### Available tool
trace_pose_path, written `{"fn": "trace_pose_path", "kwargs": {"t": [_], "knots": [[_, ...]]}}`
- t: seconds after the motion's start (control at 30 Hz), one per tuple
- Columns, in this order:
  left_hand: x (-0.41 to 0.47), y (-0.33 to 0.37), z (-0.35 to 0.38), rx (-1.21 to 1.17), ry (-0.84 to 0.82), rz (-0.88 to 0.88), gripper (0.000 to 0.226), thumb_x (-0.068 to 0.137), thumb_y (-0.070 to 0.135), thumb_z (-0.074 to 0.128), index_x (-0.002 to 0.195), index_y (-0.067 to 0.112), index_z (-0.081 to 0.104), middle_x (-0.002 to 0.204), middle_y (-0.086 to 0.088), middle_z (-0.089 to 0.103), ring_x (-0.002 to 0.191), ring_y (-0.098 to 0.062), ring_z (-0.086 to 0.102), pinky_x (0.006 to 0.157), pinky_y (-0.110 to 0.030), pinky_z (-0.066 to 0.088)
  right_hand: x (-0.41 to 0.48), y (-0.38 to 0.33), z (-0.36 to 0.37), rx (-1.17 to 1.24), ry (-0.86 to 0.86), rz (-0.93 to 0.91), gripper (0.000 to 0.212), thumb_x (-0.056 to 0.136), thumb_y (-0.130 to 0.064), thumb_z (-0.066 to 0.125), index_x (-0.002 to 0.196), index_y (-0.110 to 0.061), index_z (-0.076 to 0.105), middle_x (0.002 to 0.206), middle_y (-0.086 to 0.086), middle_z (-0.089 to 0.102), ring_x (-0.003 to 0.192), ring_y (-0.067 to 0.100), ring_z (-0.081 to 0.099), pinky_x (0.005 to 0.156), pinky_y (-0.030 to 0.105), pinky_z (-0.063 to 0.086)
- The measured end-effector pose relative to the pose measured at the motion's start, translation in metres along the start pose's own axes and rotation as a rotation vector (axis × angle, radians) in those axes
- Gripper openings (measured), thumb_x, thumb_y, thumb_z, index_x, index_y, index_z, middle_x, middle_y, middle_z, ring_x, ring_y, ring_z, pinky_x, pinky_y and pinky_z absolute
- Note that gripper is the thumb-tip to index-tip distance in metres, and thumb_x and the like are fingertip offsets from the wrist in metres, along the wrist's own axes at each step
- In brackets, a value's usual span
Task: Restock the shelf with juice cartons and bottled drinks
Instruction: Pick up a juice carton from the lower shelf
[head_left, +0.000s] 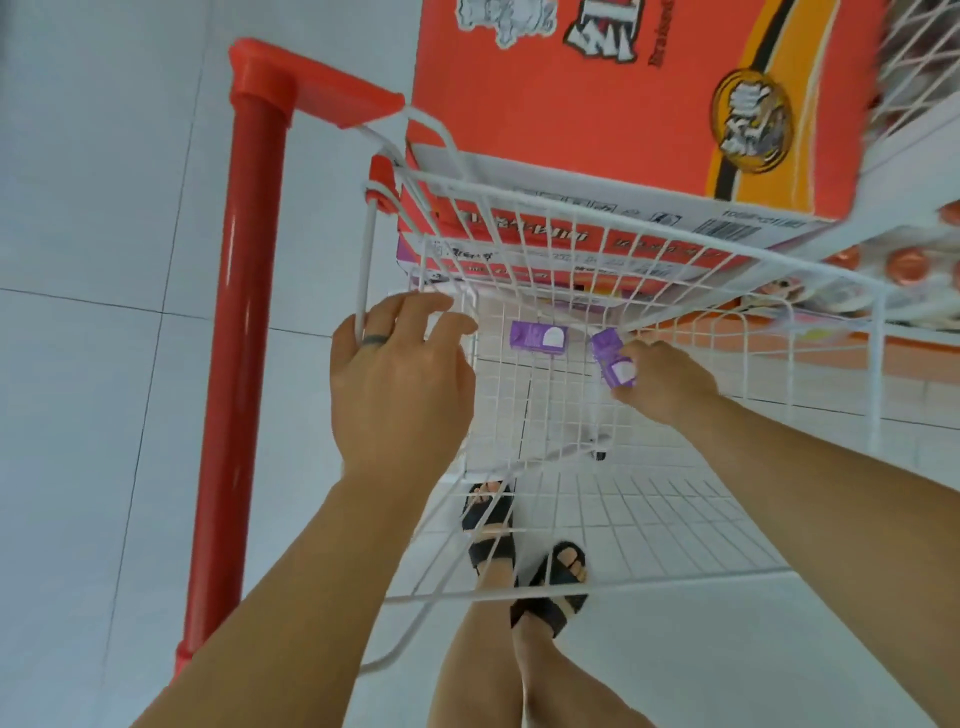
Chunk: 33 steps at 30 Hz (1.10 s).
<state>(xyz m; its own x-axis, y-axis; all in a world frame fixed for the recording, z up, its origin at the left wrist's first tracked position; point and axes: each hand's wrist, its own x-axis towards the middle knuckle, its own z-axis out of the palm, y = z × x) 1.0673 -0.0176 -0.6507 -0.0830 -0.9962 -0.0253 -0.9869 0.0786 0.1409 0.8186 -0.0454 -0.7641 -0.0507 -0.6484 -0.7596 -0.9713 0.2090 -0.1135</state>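
I look down into a white wire shopping cart (519, 499). Two small purple juice cartons are inside it. One purple carton (537, 338) lies on the basket floor near the far wall. My right hand (662, 384) reaches into the basket and grips the other purple carton (612, 356), lifted slightly and tilted. My left hand (400, 374) rests on the cart's left wire wall, with its fingers curled over the wires near the corner post.
A large orange cardboard box (597, 104) sits in the cart's upper section beyond the basket. The cart's red handle bar (234, 322) runs down the left. Bottles with orange caps (906, 262) show at the right. My sandalled feet (519, 561) stand on white floor tiles below.
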Motion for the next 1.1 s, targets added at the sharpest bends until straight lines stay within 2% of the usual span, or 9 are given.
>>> {"fn": "trace_pose_path", "kwargs": {"t": [0.07, 0.2, 0.27, 0.33, 0.43, 0.6, 0.77, 1.03, 1.1], "knots": [[0.001, 0.003, -0.013, 0.039, -0.154, -0.004, 0.026, 0.078, 0.015, 0.071, 0.104, 0.022, 0.072, 0.116, -0.002, 0.066, 0.117, -0.027, 0.056, 0.101, -0.052, 0.036, -0.021, -0.002, -0.023, 0.044, -0.046, -0.041, 0.055, 0.086, -0.038, 0.065, 0.134, -0.020, 0.047, 0.127, 0.010, 0.056, 0.113, 0.031, 0.053, 0.090, 0.039, 0.048], [-0.001, 0.026, -0.065, 0.174, -0.602, -0.027, 0.038, 0.097, 0.034, 0.046, 0.135, 0.032, 0.048, 0.148, 0.001, 0.040, 0.145, -0.024, 0.020, 0.113, -0.061, -0.003, -0.090, -0.014, -0.079, 0.120, -0.052, -0.092, 0.048, 0.089, -0.040, 0.062, 0.132, -0.020, 0.051, 0.130, 0.007, 0.056, 0.117, 0.027, 0.053, 0.092, 0.034, 0.045], [-0.006, 0.046, -0.098, 0.098, -0.650, -0.012, 0.040, 0.099, 0.035, 0.042, 0.139, 0.031, 0.042, 0.145, 0.001, 0.042, 0.139, -0.023, 0.031, 0.116, -0.054, 0.003, -0.133, -0.020, -0.106, 0.174, -0.011, -0.116, 0.045, 0.091, -0.037, 0.060, 0.131, -0.018, 0.053, 0.130, 0.006, 0.057, 0.117, 0.026, 0.053, 0.091, 0.033, 0.044], [-0.012, 0.068, -0.131, -0.038, -0.608, 0.023, 0.040, 0.099, 0.033, 0.041, 0.139, 0.029, 0.043, 0.139, 0.000, 0.049, 0.125, -0.022, 0.049, 0.114, -0.043, 0.023, -0.177, -0.022, -0.126, 0.255, 0.043, -0.134, 0.040, 0.091, -0.034, 0.060, 0.127, -0.018, 0.056, 0.127, 0.004, 0.059, 0.113, 0.024, 0.056, 0.093, 0.036, 0.046], [-0.026, 0.099, -0.172, -0.199, -0.512, 0.087, 0.038, 0.099, 0.031, 0.043, 0.136, 0.028, 0.047, 0.133, 0.001, 0.055, 0.111, -0.021, 0.058, 0.093, -0.032, 0.042, -0.244, -0.013, -0.144, 0.416, 0.136, -0.156, 0.031, 0.090, -0.028, 0.060, 0.120, -0.017, 0.061, 0.115, 0.001, 0.063, 0.104, 0.021, 0.059, 0.091, 0.036, 0.048], [-0.052, 0.166, -0.212, -0.365, -0.491, 0.214, 0.033, 0.098, 0.028, 0.047, 0.130, 0.028, 0.054, 0.129, 0.003, 0.057, 0.111, -0.018, 0.056, 0.085, -0.028, 0.045, -0.336, 0.040, -0.142, 0.673, 0.330, -0.010, 0.027, 0.091, -0.026, 0.061, 0.116, -0.018, 0.062, 0.097, -0.005, 0.062, 0.091, 0.016, 0.059, 0.083, 0.031, 0.050], [-0.090, 0.250, -0.207, -0.335, -0.677, 0.391, 0.034, 0.098, 0.028, 0.047, 0.132, 0.025, 0.052, 0.131, 0.004, 0.057, 0.114, -0.015, 0.054, 0.092, -0.031, 0.047, -0.397, 0.123, -0.099, 0.820, 0.362, 0.117, 0.026, 0.090, -0.025, 0.063, 0.114, -0.015, 0.063, 0.094, -0.005, 0.061, 0.085, 0.012, 0.055, 0.075, 0.022, 0.044], [-0.195, 0.441, -0.179, -0.373, -0.810, 0.507, 0.032, 0.097, 0.028, 0.050, 0.129, 0.026, 0.054, 0.124, 0.007, 0.058, 0.106, -0.012, 0.055, 0.094, -0.035, 0.047, -0.499, 0.319, -0.026, 1.015, 0.404, 0.328, 0.029, 0.092, -0.030, 0.061, 0.118, -0.019, 0.061, 0.104, -0.004, 0.061, 0.088, 0.012, 0.057, 0.059, 0.014, 0.040], [-0.218, 0.494, -0.175, -0.423, -0.874, 0.529, 0.030, 0.097, 0.029, 0.051, 0.127, 0.027, 0.055, 0.118, 0.011, 0.057, 0.100, -0.009, 0.055, 0.088, -0.028, 0.048, -0.525, 0.370, -0.018, 1.083, 0.444, 0.399, 0.028, 0.092, -0.029, 0.061, 0.118, -0.018, 0.061, 0.105, -0.002, 0.062, 0.089, 0.015, 0.059, 0.060, 0.018, 0.040]]}}
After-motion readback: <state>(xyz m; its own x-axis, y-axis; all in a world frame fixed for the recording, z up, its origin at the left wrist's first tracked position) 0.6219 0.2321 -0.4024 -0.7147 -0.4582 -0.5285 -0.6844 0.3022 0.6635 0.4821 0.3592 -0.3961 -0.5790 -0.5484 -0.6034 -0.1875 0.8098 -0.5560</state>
